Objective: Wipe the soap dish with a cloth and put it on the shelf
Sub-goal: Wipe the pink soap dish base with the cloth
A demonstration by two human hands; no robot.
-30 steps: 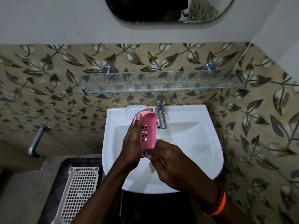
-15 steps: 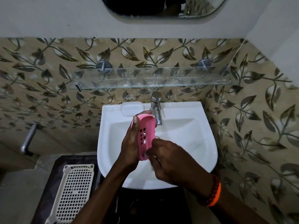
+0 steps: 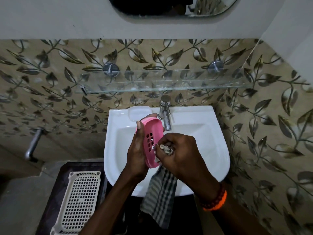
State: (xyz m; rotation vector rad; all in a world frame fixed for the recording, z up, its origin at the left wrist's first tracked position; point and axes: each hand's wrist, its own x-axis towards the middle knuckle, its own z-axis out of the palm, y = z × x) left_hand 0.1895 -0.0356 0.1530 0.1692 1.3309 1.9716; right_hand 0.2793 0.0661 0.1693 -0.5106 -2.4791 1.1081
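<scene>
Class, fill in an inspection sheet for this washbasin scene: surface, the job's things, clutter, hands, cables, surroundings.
Surface: white ceramic washbasin, bowl looks bare.
Job's things: pink slotted plastic soap dish held on edge over the basin; grey striped cloth bunched against it, tail hanging down; clear glass wall shelf holds nothing.
Clutter: cream perforated plastic tray on the dark stand lower left.
Hands: left hand grips the dish; right hand grips the cloth.
Cables: nothing seen.
Surroundings: chrome tap, leaf-patterned wall tiles, mirror above.
</scene>
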